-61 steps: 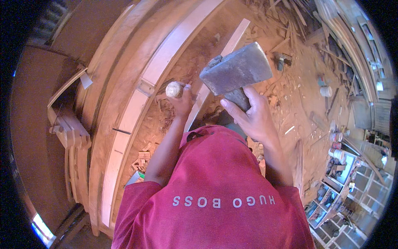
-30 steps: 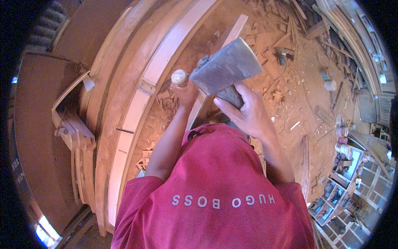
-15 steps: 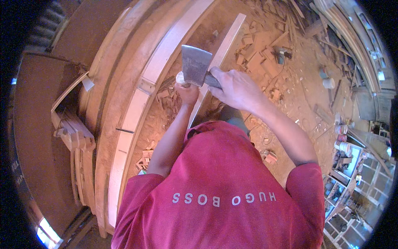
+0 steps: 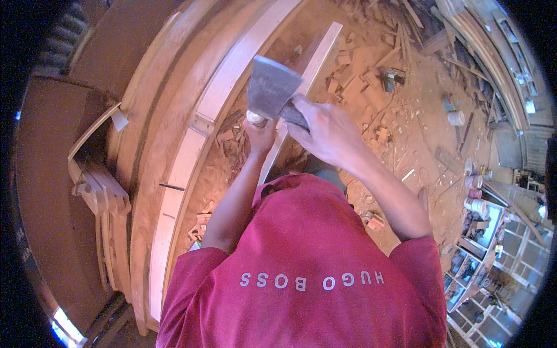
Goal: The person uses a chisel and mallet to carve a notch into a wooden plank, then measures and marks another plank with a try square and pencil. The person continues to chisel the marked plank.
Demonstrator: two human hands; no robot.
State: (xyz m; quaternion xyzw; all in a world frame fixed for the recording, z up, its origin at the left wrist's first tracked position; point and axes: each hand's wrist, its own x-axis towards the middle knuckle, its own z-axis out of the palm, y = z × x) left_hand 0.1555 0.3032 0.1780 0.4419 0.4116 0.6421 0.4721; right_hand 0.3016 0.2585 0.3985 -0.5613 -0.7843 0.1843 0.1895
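My right hand (image 4: 328,130) grips the dark, thick handle of a hatchet (image 4: 271,87), whose broad grey metal head points away from me. My left hand (image 4: 261,138) is wrapped around a handle with a pale round top (image 4: 256,118), which looks like the butt of a chisel. The lower part of that handle is hidden by my fist. The hatchet head hangs right over the round top; whether they touch I cannot tell. Beneath my hands a long pale timber (image 4: 318,61) runs from far right toward my lap.
Long planks (image 4: 200,123) stretch along my left side, and a wooden frame piece (image 4: 104,185) stands beyond them. Wood offcuts (image 4: 360,87) and shavings litter the ground. At the right are a white bucket (image 4: 456,118), several paint tins (image 4: 474,193) and a shelf with compartments (image 4: 486,229).
The hatchet head has turned slightly and shifted a little to the left over the round top. My left hand keeps its hold, nearly in place.
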